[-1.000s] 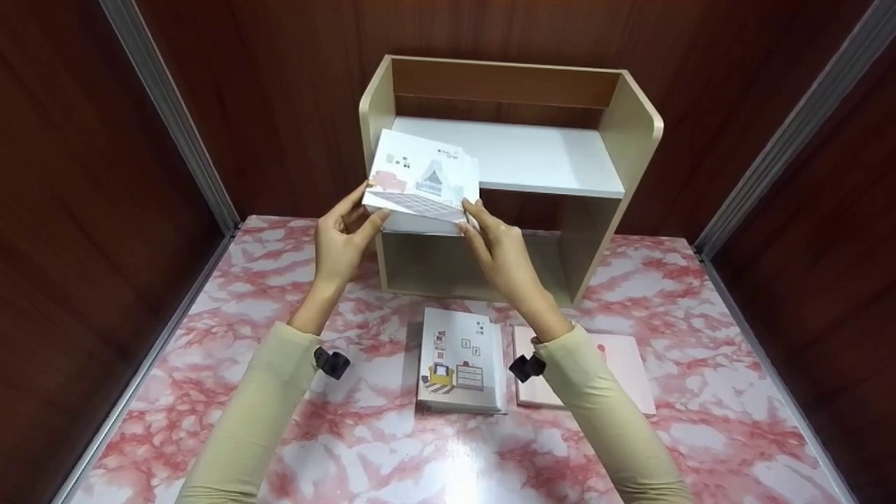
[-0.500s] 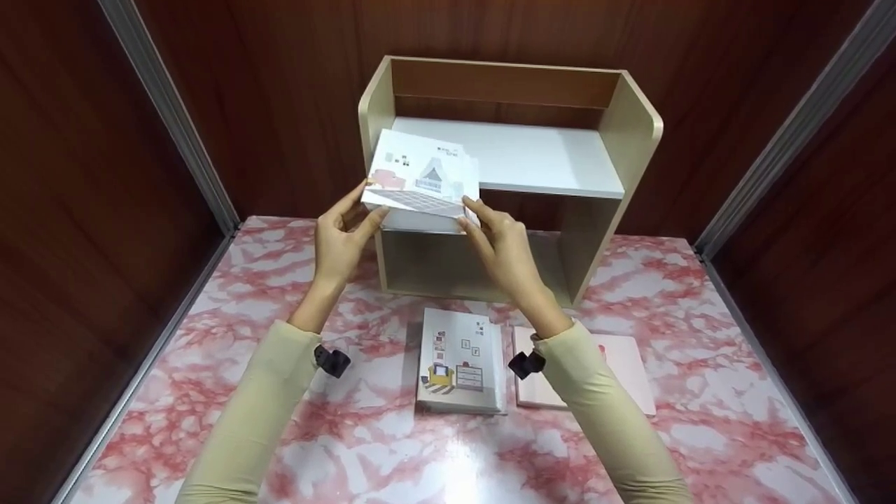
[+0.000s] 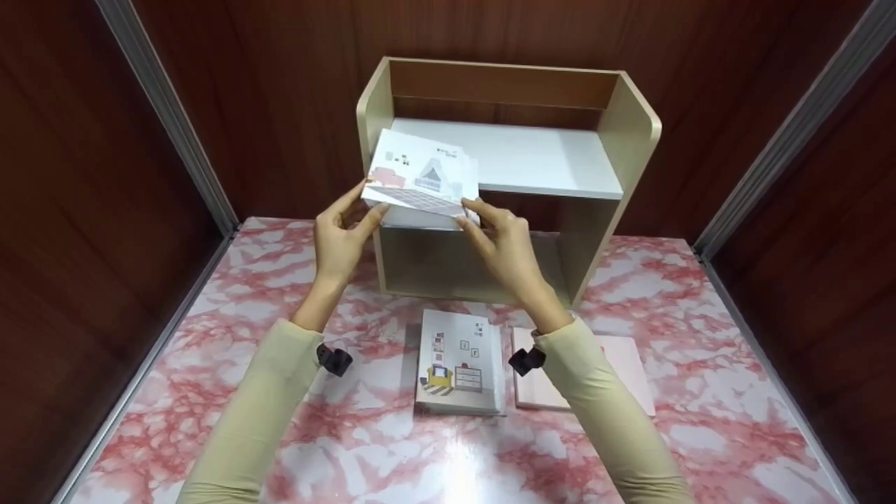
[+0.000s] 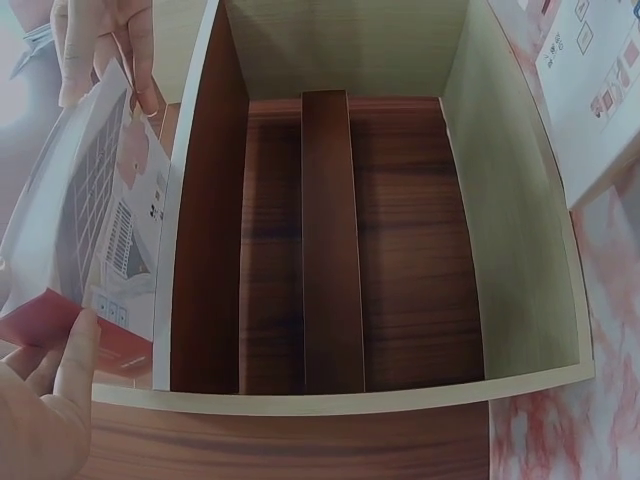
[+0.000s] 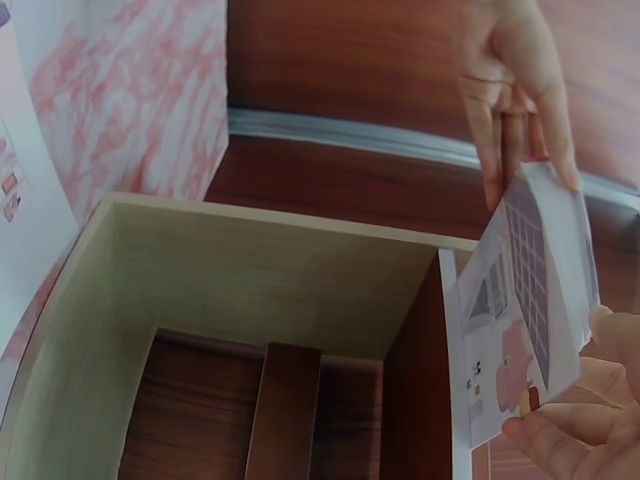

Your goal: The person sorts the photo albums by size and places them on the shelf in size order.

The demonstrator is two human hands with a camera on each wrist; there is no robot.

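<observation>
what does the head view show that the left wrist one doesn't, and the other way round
Only the head view: the pink book and both sleeves.
Only the left wrist view: the brown underside of the middle board.
Both: the left hand, right hand, held book, shelf, marbled table and the white book lying on it.

Between the left hand (image 3: 339, 241) and the right hand (image 3: 509, 252) I see a white book (image 3: 413, 168) printed in pink with a grey grid. Beyond them I get a beige shelf (image 3: 630, 133) with a white board (image 3: 539, 154). Nearer my head camera than the hands are pale yellow-green sleeves (image 3: 241, 420), a white-and-yellow patterned book (image 3: 458, 357), a pale pink book (image 3: 626, 367) and red-and-white marbling on the table (image 3: 385, 455).
</observation>
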